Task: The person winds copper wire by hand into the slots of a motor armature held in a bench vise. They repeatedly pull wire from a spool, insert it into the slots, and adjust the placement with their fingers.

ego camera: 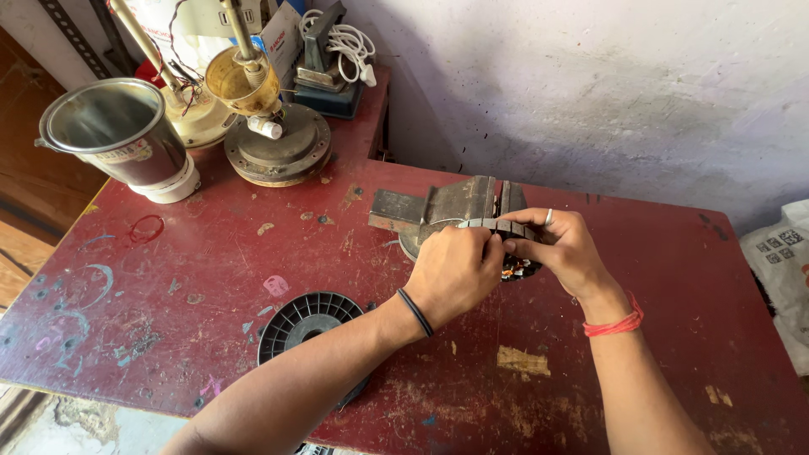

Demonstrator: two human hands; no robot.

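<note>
Holding a dark ribbed ring (499, 226), the left hand (453, 274) and right hand (563, 248) pinch it tight beside the vise (447, 205); bare red table (657, 278) lies on the right.

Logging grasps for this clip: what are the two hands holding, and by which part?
Both the left hand and the right hand pinch a dark ribbed round part at its upper rim, just in front of the metal vise. Its lower half is hidden.

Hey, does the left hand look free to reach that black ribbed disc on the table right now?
Probably not right away: the left hand is gripping the dark metal part together with the right hand. The black ribbed disc lies close beside the left forearm, with nothing between them, once the hand lets go.
</note>
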